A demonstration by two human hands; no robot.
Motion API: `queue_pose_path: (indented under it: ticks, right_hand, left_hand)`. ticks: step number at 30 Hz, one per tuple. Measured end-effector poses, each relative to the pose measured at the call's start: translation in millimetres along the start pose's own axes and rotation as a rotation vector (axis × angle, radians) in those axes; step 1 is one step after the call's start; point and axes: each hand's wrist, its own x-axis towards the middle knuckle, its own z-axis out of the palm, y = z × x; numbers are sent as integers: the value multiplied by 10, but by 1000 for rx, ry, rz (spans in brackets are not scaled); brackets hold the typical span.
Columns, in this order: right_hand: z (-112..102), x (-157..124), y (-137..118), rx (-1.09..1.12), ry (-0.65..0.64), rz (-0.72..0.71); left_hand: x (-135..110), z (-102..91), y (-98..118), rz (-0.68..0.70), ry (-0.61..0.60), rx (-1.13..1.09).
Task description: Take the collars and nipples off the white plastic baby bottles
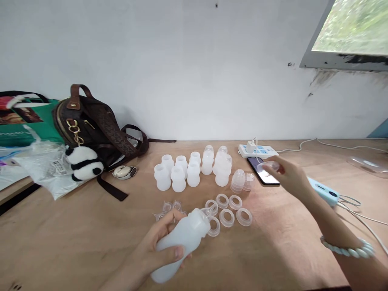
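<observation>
My left hand [165, 246] is wrapped round a milky-white baby bottle [184, 238], tilted up to the right, with a clear teat [208, 211] at its top. Over the phone, my right hand [286, 173] pinches a clear dome cap [269, 165]. Several open white bottles [178, 179] stand upright beyond my left hand. To their right, a few bottles [222, 173] wear clear domes. Loose clear caps [238, 180] sit beside these. Several translucent collar rings [226, 217] lie nearer me, and small clear teats [167, 207] are partly hidden behind my left hand.
A phone [262, 174] lies below a white power strip [261, 151]. A light-blue device [323, 191] with cables is at the right. On the left are a brown backpack [91, 121] with a panda charm [85, 163], a watch [125, 172] and a plastic bag [45, 165].
</observation>
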Motion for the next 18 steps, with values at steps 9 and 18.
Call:
queue_pose_path:
  ticks: [9, 18]
  right_hand:
    - [228, -57, -189, -13, -85, 46]
    - [422, -783, -1101, 822, -719, 114]
  left_hand:
    - [180, 225, 51, 166, 243, 433]
    - [374, 269, -151, 956, 527, 1540]
